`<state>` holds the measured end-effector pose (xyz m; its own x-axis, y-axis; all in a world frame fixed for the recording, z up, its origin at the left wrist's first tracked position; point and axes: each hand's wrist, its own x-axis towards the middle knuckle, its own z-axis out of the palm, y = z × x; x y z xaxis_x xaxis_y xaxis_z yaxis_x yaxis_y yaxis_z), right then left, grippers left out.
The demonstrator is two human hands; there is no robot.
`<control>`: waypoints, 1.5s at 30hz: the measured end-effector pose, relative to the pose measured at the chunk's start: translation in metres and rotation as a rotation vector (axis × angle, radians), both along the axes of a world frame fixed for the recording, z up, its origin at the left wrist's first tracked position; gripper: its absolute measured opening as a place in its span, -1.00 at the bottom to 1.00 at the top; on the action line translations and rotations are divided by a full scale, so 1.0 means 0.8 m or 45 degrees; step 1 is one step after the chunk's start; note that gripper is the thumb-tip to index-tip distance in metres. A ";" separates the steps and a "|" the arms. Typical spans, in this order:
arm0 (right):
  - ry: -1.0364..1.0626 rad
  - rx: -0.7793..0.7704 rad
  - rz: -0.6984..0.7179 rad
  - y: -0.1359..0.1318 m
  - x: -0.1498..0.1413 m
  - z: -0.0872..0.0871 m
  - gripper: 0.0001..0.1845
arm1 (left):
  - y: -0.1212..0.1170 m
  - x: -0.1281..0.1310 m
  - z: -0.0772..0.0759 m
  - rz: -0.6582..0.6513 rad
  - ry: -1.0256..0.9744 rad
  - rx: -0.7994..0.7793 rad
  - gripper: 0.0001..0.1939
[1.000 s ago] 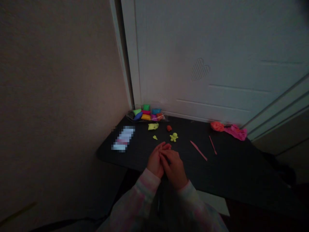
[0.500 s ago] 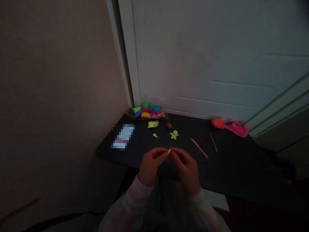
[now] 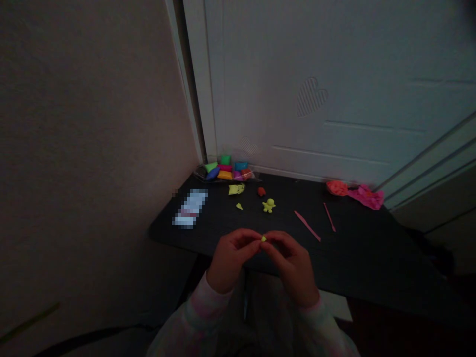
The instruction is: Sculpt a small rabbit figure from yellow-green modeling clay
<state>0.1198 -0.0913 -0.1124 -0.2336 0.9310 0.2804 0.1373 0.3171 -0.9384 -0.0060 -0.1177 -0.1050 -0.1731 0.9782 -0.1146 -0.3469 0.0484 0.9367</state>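
Note:
Between the fingertips of my left hand (image 3: 232, 255) and my right hand (image 3: 293, 263) is a small piece of yellow clay (image 3: 264, 239). Both hands pinch it above the near edge of the dark table (image 3: 353, 258). Just beyond them lies a small yellow clay figure (image 3: 268, 206) with a round head and stubby limbs. A lump of red clay (image 3: 261, 191) is behind the figure. To its left are a yellow scrap (image 3: 239, 206) and a crumpled yellow packet (image 3: 236, 189).
Two pink modelling tools, a flat knife (image 3: 307, 226) and a thin stick (image 3: 329, 217), lie to the right. A clear bag of colourful clay packets (image 3: 225, 174) rests at the back left. Orange and pink crumpled items (image 3: 366, 197) sit back right; a blurred-out white item (image 3: 190, 208) lies left.
My hands have come slightly nearer to me, and the fingers have shifted around the yellow clay. The piece looks turned and more compact. The things on the table have stayed put.

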 end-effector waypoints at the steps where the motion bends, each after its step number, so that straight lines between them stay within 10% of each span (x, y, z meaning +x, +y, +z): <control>1: -0.021 -0.013 0.023 0.000 0.001 0.001 -0.88 | -0.001 -0.002 0.002 -0.017 0.050 0.010 -0.89; 17: -0.058 -0.304 0.050 0.001 -0.005 -0.026 -0.75 | 0.001 -0.003 -0.037 0.156 1.493 0.819 -0.84; 33: -0.258 -0.149 -0.040 0.053 0.012 -0.069 -0.88 | 0.056 0.001 -0.082 -0.026 0.994 0.258 -0.89; 45: -0.276 0.010 -0.197 0.049 0.006 -0.074 -0.79 | 0.065 0.013 -0.081 0.043 0.241 -0.075 -0.81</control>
